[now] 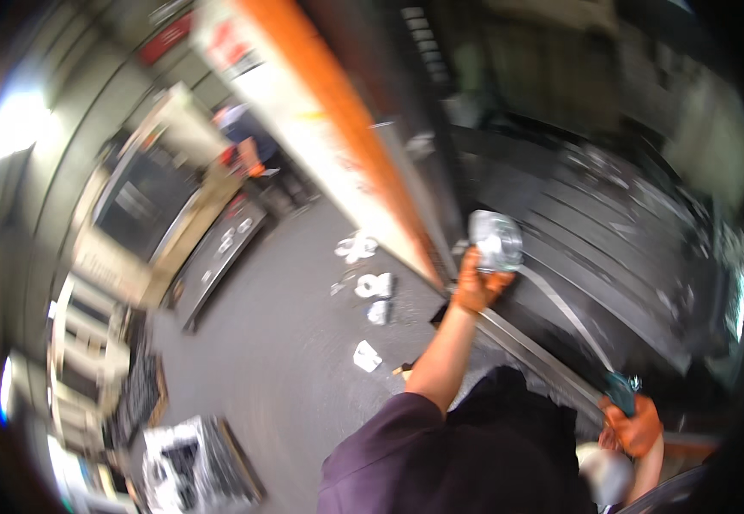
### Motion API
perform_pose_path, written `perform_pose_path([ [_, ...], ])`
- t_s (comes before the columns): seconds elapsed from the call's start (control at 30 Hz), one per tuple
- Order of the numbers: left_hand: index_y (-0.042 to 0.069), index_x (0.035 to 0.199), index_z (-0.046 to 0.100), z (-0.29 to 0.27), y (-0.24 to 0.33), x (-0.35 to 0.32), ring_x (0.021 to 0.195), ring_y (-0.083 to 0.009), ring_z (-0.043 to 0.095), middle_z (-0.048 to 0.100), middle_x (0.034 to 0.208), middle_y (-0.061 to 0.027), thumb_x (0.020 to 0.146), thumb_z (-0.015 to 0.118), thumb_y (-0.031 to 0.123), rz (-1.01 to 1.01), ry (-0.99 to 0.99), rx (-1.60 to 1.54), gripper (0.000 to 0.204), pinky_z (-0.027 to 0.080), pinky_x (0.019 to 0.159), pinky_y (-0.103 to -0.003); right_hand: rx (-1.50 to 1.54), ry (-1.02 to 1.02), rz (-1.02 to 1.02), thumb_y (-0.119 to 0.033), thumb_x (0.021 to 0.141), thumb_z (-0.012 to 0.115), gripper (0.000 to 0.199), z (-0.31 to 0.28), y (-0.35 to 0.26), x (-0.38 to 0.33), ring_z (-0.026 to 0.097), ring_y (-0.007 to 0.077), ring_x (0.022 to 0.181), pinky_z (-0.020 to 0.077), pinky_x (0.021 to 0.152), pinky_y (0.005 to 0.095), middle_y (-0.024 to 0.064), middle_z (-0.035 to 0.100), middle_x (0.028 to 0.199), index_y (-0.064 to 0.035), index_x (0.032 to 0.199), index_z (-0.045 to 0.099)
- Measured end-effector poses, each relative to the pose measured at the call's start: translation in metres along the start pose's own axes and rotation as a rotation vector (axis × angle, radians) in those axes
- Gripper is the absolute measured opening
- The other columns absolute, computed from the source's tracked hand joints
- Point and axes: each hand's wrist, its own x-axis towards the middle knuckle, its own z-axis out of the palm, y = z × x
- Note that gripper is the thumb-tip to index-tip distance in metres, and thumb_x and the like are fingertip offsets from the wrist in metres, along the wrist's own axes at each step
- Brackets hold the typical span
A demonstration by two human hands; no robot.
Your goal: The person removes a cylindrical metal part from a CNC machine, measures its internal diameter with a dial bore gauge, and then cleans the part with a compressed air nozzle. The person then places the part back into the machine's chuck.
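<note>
Fingers (494, 281) of left hand (479, 287), orange-gloved, wrapped around a shiny metal part (496, 240), held raised beside the orange-and-white beam (329, 128). Right hand (633, 426), also gloved, closed on a teal tool (621, 392) low at right, near the metal rail (535, 351). Frame blurred. White scraps (372, 287) lie on the grey floor (278, 343); another person (248, 141) stands well apart at upper left

orange gloves (480, 287), silver part (496, 241), teal tool (621, 392)
</note>
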Motion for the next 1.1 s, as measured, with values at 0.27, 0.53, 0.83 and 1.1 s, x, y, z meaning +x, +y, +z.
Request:
perform_pose_path([
  [0.27, 0.013, 0.15, 0.053, -0.039, -0.019, 0.062, 0.115, -0.0269, 0.058, 0.063, 0.141, -0.0089, 0.097, 0.061, 0.054, -0.194, -0.366, 0.027, 0.068, 0.047, 0.102, -0.042, -0.341, 0.715, -0.387, -0.033, 0.099, 0.073, 0.041, -0.006, 0.011, 0.014, 0.07, 0.0314, 0.097, 0.0561, 0.082, 0.0423, 0.0139, 0.071, 0.106, -0.0084, 0.132, 0.069],
  [0.53, 0.016, 0.147, 0.054, -0.018, -0.119, 0.148, 0.077, -0.0223, 0.067, 0.068, 0.132, -0.0048, 0.095, 0.069, 0.042, -0.534, -0.427, -0.075, 0.06, 0.064, 0.084, -0.042, -0.422, 1.623, -0.308, -0.012, 0.103, 0.064, 0.033, -0.045, -0.034, -0.047, 0.068, 0.0138, 0.086, 0.0541, 0.076, 0.0299, 0.005, 0.069, 0.101, 0.0011, 0.133, 0.065],
  [0.83, 0.015, 0.153, 0.048, 0.025, -0.183, 0.172, 0.125, -0.0324, 0.062, 0.058, 0.149, -0.0104, 0.103, 0.06, 0.043, -0.612, -0.334, 0.043, 0.058, 0.059, 0.096, -0.052, -0.544, 2.193, 0.009, -0.024, 0.098, 0.072, 0.057, -0.224, 0.01, -0.082, 0.07, 0.0255, 0.108, 0.0565, 0.089, 0.0371, 0.0203, 0.07, 0.131, 0.0003, 0.146, 0.053],
  [1.1, 0.01, 0.146, 0.054, 0.041, -0.173, 0.178, 0.092, -0.0214, 0.062, 0.067, 0.125, -0.0071, 0.101, 0.061, 0.051, -0.649, -0.441, 0.26, 0.062, 0.05, 0.074, -0.037, -0.716, 2.022, 0.75, -0.051, 0.097, 0.069, 0.071, -0.204, -0.01, -0.06, 0.061, 0.0398, 0.132, 0.0467, 0.112, 0.0443, 0.027, 0.063, 0.142, -0.0037, 0.148, 0.057],
])
